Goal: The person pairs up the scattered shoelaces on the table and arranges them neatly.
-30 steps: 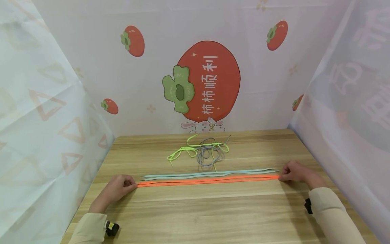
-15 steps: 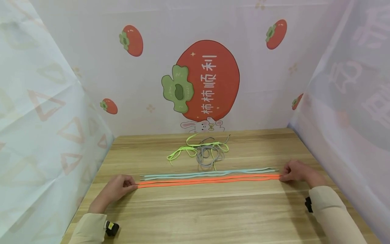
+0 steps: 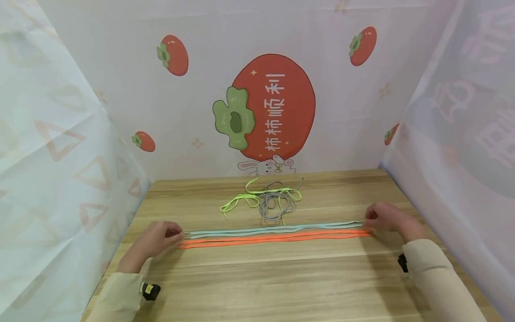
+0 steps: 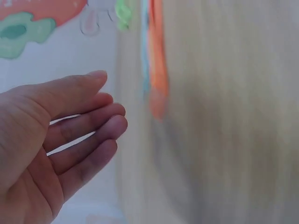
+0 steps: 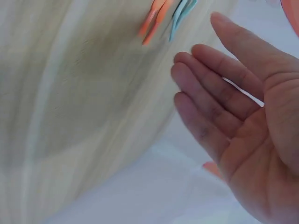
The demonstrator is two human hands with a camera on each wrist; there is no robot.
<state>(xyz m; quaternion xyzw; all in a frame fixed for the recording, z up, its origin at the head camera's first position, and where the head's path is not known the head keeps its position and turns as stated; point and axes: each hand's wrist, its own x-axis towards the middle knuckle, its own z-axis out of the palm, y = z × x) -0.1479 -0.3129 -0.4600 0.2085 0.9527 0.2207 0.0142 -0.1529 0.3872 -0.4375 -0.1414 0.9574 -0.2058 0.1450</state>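
Note:
Two orange shoelaces (image 3: 281,239) lie straight, side by side, across the wooden table, with pale blue shoelaces (image 3: 241,231) along their far side. My left hand (image 3: 158,241) hovers by the laces' left ends; in the left wrist view its relaxed fingers (image 4: 105,122) are apart from the orange lace ends (image 4: 158,70), with nothing in them. At the opposite ends is my right hand (image 3: 388,218), whose thumb stands away from the loosely bent fingers in the right wrist view. The orange tips (image 5: 150,32) and blue tips (image 5: 176,23) lie beyond those fingertips.
Behind the straight laces sit a tangled yellow-green shoelace (image 3: 241,197) and a grey shoelace (image 3: 262,208). Printed cloth walls (image 3: 193,103) enclose the wooden table (image 3: 261,286) at the back and both sides. A small black camera (image 3: 151,292) is on the left wrist.
Both hands have let go of the orange laces' ends and lifted away from the table, moving slightly farther back; the right also shifts left. The laces stay in place.

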